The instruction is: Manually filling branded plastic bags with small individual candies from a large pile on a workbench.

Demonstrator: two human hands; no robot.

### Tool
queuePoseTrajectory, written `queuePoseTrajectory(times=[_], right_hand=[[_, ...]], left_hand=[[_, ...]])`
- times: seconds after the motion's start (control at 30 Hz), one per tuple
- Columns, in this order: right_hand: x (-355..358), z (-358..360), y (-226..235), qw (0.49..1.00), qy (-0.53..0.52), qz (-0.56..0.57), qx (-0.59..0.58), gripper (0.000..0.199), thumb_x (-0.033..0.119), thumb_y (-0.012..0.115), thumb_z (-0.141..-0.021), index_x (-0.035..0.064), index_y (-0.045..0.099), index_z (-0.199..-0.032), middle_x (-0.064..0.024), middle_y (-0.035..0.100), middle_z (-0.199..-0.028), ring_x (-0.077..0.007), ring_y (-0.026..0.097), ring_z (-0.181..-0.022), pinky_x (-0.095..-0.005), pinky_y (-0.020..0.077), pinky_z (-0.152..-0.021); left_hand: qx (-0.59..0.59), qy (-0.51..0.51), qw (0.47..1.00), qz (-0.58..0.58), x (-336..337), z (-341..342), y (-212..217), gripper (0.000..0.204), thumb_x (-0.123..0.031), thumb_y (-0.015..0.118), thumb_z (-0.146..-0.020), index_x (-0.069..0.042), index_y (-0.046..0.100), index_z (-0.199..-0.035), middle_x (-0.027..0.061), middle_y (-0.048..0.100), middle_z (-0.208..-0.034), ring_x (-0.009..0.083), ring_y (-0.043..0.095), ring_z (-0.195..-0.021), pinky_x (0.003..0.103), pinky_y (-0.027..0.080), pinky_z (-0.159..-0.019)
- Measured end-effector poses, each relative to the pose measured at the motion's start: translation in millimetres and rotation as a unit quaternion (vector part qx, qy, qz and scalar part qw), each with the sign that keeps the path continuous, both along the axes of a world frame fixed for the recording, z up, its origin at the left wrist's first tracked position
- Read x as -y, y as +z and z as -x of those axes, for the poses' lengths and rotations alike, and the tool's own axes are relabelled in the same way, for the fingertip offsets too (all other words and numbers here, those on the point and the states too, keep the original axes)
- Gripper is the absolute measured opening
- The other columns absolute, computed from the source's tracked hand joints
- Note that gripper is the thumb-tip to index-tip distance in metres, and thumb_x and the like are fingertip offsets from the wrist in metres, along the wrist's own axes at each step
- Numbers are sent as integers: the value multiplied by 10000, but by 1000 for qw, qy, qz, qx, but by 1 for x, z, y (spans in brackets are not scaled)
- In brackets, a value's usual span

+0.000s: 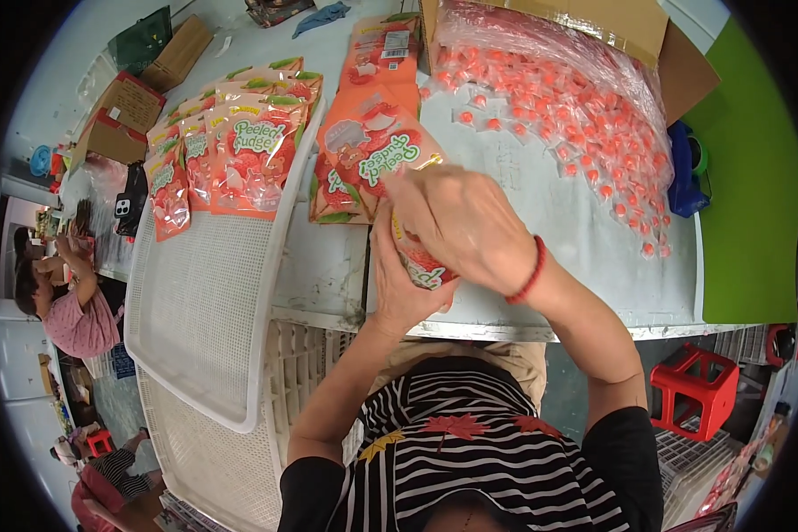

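Both hands clamp one orange-pink printed pouch (421,262) — left hand (403,284) underneath, right hand (461,226) over its top; loose pouches (363,151) at 11 o'clock.

head view: one fisheye, worn on the head | faces steeply down onto the desk (541,222) | close above its near edge | white tray (204,301) left of desk centre
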State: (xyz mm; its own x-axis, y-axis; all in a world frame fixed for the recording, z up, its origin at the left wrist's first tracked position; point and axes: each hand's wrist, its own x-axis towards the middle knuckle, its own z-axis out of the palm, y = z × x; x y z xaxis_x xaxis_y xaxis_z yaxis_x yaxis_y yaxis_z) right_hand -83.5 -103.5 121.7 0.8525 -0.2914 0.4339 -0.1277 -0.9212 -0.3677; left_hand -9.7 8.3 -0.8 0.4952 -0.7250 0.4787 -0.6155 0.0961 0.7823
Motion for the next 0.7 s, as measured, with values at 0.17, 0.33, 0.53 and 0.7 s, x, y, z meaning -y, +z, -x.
queuePoseTrajectory(times=[0.17,0.33,0.53,0.7], right_hand=[[-14,18,-6,991,-11,-42,128,202,161,687,-770,16,646,-905,-127,618,-946,-319,587,-890,-391,465,-820],[-2,37,0,987,104,-59,106,177,128,733,-722,4,611,-757,-97,599,-947,-270,587,-912,-369,475,-794],[-7,57,25,965,218,-139,43,170,95,736,-723,-6,609,-775,-95,596,-896,-235,597,-802,-323,494,-698],[-8,69,34,974,211,-76,-44,267,199,719,-760,-35,611,-829,-187,592,-758,-330,602,-729,-376,524,-741]], left_hand=[[-2,56,998,43,3,-4,2,1224,-257,881,-496,16,124,-1419,232,262,-1404,405,315,-1276,494,282,-1043],[-94,-69,991,65,-10,-7,40,1307,-238,898,-497,-36,26,-1450,210,240,-1416,373,395,-1208,475,361,-989],[-396,-335,854,-35,-22,-60,65,894,-186,778,-755,-16,229,-1440,91,532,-1202,156,558,-1049,313,464,-887],[-381,-408,824,-100,-29,-44,80,241,-123,625,-880,34,635,-1063,57,642,-982,115,603,-889,260,488,-754]])
